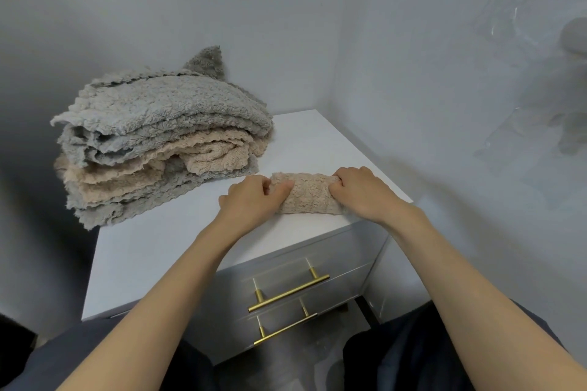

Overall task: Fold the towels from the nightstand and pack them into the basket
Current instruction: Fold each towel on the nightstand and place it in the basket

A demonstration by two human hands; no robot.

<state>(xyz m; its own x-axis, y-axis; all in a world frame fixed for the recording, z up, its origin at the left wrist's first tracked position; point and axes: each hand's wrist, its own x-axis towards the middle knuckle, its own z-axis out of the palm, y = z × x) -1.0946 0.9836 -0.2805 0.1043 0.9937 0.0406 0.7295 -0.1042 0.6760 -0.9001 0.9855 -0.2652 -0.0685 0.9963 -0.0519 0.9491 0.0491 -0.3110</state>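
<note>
Both hands gripped a small beige towel (pixel 309 197) lying folded into a narrow strip on the white nightstand (pixel 190 247), near its right front edge. The left hand (pixel 254 197) curled over the strip's left end with the thumb pressed on top; the right hand (pixel 362 190) pinched the right end, fingers tucked under. A loose pile of grey and beige towels (pixel 158 136) sat on the far left of the top, overhanging its left edge. Two gold drawer handles (pixel 289 294) showed on the front below
</note>
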